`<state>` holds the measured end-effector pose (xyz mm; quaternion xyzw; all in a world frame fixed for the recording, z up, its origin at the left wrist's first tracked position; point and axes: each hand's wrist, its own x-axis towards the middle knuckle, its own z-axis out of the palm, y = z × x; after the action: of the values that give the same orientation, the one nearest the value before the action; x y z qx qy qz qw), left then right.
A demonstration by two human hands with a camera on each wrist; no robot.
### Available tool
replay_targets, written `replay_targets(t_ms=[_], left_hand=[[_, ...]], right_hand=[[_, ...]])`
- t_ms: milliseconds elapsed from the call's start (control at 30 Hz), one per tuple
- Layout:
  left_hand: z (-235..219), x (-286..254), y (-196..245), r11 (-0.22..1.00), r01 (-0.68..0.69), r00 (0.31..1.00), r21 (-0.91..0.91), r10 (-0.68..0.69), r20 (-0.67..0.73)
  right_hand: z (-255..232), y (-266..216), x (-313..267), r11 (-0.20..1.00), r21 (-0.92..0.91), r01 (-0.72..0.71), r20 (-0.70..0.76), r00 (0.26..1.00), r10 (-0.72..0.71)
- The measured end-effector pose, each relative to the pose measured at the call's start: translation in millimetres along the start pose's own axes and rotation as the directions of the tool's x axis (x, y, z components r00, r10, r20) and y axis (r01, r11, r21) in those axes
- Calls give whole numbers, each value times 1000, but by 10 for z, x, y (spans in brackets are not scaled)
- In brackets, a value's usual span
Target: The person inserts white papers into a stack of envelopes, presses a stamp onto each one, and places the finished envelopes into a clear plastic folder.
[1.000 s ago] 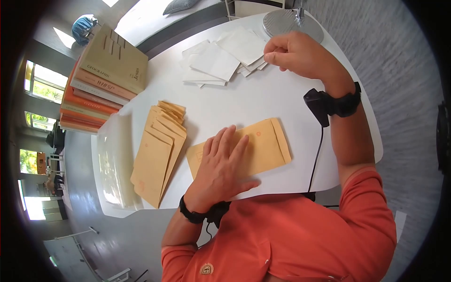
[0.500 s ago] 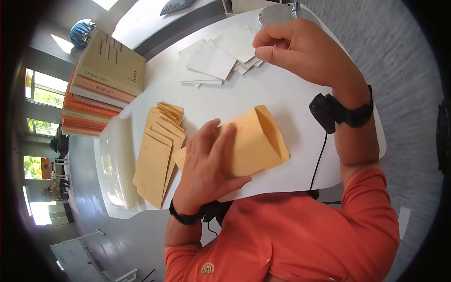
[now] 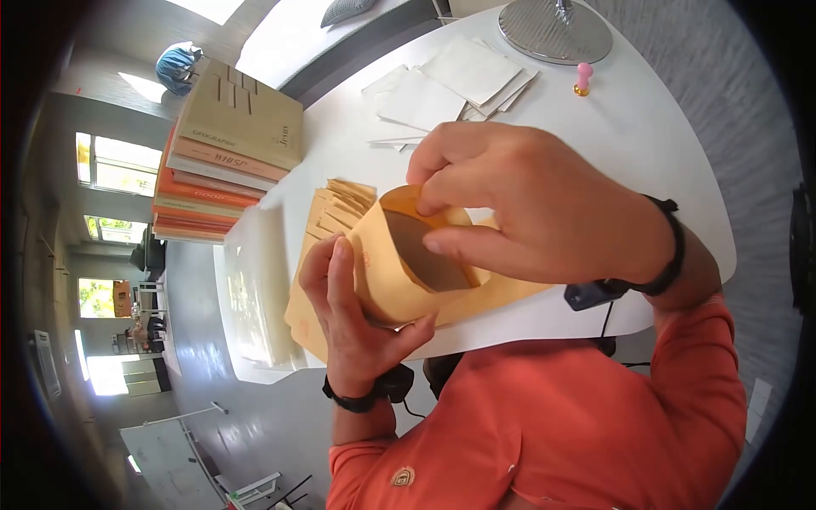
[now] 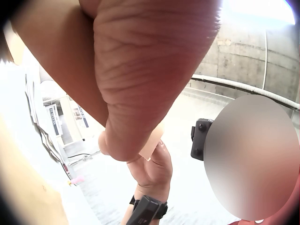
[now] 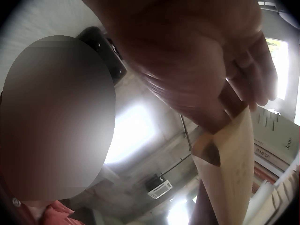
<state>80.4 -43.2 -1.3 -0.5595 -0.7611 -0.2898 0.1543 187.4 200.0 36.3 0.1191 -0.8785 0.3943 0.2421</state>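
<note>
A tan paper envelope stands tilted up over the table with its mouth gaping to the right. My left hand holds it from the left, fingers along the outer face and thumb at the lower edge. At the mouth is my right hand, its fingertips gripping the upper rim and its thumb inside the opening. The right wrist view shows the envelope hanging below the right hand's fingers. Tan paper extends rightward under that hand. Behind the left hand lies a stack of tan envelopes, partly covered.
White paper sheets lie loosely piled at the far side. Past them are a pink-handled stamp and a round metal base. Upright books and a clear plastic sleeve occupy the left of the white table.
The envelope has risen off the table and tilted, its mouth opening wide. My left hand now grips it instead of lying flat on it. My right hand has come from the papers to the envelope's mouth.
</note>
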Motion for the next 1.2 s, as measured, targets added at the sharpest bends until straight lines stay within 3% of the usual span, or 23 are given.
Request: replay_targets(t_ms=[167, 267, 333, 467, 500, 533, 567, 633, 700, 767, 800, 867, 900, 967, 1000, 1033, 1100, 1133, 1200], left_hand=[[17, 3, 20, 996, -5, 1000, 84, 5, 4], [33, -1, 21, 995, -8, 1000, 104, 7, 14], [25, -9, 12, 995, 5, 999, 99, -8, 34], [-82, -16, -46, 995, 30, 996, 100, -38, 79], [-110, -36, -82, 993, 58, 993, 102, -67, 94], [-131, -55, -114, 991, 85, 989, 104, -96, 109], [-140, -68, -138, 991, 85, 990, 99, -96, 107], [-155, -98, -186, 981, 112, 985, 158, -131, 117], [-164, -132, -255, 976, 92, 982, 195, -121, 142], [-157, -136, -280, 981, 101, 977, 166, -129, 169], [-168, -136, -295, 981, 108, 977, 162, -134, 166], [-217, -132, -326, 977, 120, 974, 176, -150, 171], [-255, -144, -350, 977, 128, 974, 169, -155, 163], [-362, -182, -440, 952, 204, 949, 229, -250, 192], [-407, -209, -523, 943, 220, 944, 249, -270, 191], [-441, -229, -572, 943, 231, 945, 240, -277, 176], [-490, -250, -604, 867, 315, 899, 386, -403, 173], [-489, -247, -565, 867, 302, 910, 396, -386, 151], [-386, -304, -498, 907, 269, 930, 325, -332, 158]], right_hand=[[244, 128, 18, 996, -31, -80, -63, 995, 78], [362, 240, 41, 993, 83, -83, -120, 988, 93], [413, 292, 58, 987, 148, 65, -221, 975, -31], [231, 390, 132, 971, 144, 192, -282, 948, -146], [96, 415, 139, 930, 367, 5, -128, 991, 45], [-8, 402, 144, 817, 539, -205, 65, 977, 202], [-68, 339, 160, 819, 535, -207, 67, 977, 204], [-132, 229, 190, 723, 629, -286, -32, 920, 392], [-165, 354, 164, 791, 530, -305, 23, 938, 346], [-201, 360, 135, 914, 362, -180, 93, 983, 157], [-207, 417, 134, 915, 360, -183, 100, 982, 157], [-233, 581, 160, 991, 127, 32, 57, 998, -39], [-263, 598, 161, 992, 120, 31, 68, 997, -39], [-348, 617, 165, 972, 220, -82, -260, 955, 139], [-418, 719, 162, 975, 207, -80, -249, 960, 132], [-498, 915, 152, 1000, -6, 15, -319, 948, -16], [-622, 1172, 170, 888, -427, 171, -358, 870, -339], [-556, 538, 321, 877, 444, -184, -485, 773, 408], [-489, 667, 398, 891, 436, -125, -488, 799, 351]])
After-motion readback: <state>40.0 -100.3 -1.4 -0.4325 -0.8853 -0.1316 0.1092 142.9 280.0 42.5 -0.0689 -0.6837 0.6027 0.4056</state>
